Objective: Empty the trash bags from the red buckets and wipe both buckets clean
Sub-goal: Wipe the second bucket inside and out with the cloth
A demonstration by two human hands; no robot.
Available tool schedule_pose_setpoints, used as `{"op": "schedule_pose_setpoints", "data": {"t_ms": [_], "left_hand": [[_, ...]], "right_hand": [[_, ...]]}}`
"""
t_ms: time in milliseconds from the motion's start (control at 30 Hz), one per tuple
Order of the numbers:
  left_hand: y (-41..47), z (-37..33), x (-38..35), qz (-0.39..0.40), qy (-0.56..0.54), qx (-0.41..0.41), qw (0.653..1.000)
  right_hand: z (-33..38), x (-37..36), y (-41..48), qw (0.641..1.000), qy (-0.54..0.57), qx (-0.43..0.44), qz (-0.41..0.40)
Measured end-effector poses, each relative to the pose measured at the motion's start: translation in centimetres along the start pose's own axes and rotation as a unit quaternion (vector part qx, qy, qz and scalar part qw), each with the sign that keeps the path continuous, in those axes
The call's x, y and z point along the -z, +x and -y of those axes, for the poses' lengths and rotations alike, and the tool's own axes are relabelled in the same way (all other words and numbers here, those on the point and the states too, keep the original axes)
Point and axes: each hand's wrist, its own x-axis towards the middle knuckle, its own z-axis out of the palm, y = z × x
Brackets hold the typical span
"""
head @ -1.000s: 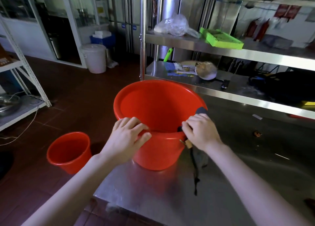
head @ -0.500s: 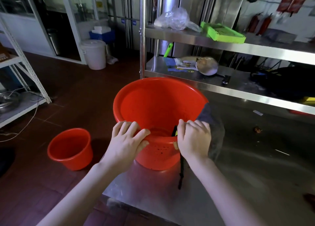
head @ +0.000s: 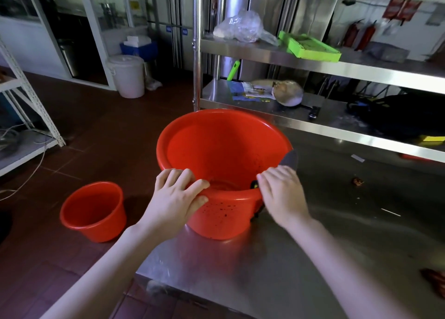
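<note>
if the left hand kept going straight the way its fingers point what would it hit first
The left hand grips the near rim of the big red bucket, fingers pointing forward across the opening. Going on, it would probably meet the bucket's far inner wall first; depth is hard to judge.

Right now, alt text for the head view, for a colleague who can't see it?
A person's left hand grips the near rim of a large red bucket on a steel table, while the right hand holds a grey cloth over the rim's right side. Its outer wall shows dark specks; a smaller red bucket stands on the floor at left.
</note>
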Motion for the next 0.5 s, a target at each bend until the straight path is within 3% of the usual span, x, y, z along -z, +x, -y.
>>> {"op": "schedule_pose_setpoints", "data": {"t_ms": [233,367,500], "left_hand": [[-0.2,-0.5,0.1,-0.009,-0.003,0.017,1.000],[0.5,0.1,1.0,0.022,-0.065,0.012,0.998],[0.7,3.1,1.9,0.040,-0.077,-0.039,0.995]], "right_hand": [[9.2,-1.0,-1.6,0.999,0.006,0.022,0.031],[4.1,0.6,0.2,0.995,0.007,0.065,0.072],[-4.1,2.3,1.7,0.995,-0.003,0.023,0.099]]}}
